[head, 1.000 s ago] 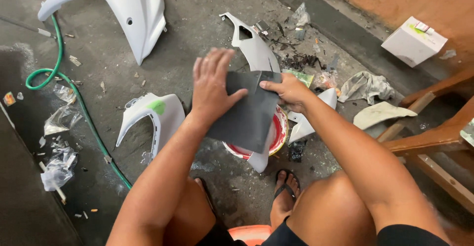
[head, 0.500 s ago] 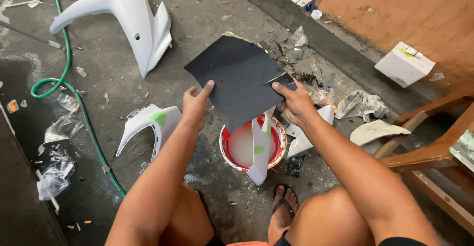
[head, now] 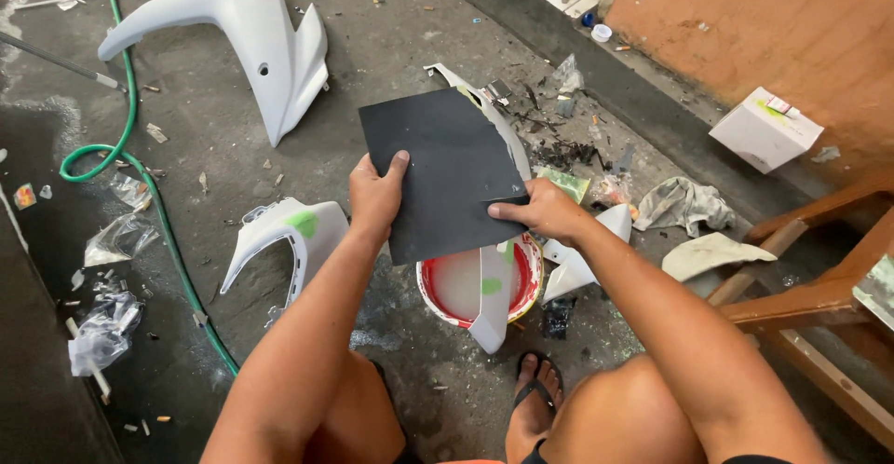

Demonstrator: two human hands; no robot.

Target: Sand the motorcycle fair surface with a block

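The person crouched over a concrete floor (head: pixel 391 45) and held a dark sheet of sandpaper (head: pixel 438 170) up in front of them with both hands. The left hand (head: pixel 374 198) gripped the sheet's left edge, thumb laid over the front face and the fingers (head: pixel 358 180) wrapped behind it. The right hand (head: pixel 540 211) pinched the sheet's right edge near the lower corner, its fingers closed on the paper. The sheet hung flat and slightly tilted, above a red-rimmed bucket (head: pixel 438 301) that held a pale, milky liquid. A narrow white panel piece (head: pixel 492 310) with a green dab stood in the bucket, its tip hanging over the rim; it seemed to run up behind the sheet, though the paper hid that part. Just left of the bucket lay a curved white fairing piece (head: pixel 279 240) marked with a green patch, and well beyond it, toward the top left, lay a larger white fairing (head: pixel 251 40). A green hose (head: pixel 130 161) looped along the floor on the left, near scraps of clear plastic wrap (head: pixel 107 329). To the right of the bucket lay a crumpled grey rag (head: pixel 684 205), and farther off a white cardboard box (head: pixel 764 133) sat by the orange wall (head: pixel 792 26). A wooden chair frame (head: pixel 810 296) stood at the right edge. A foot in a black sandal (head: pixel 535 399) rested on the floor just below the bucket.
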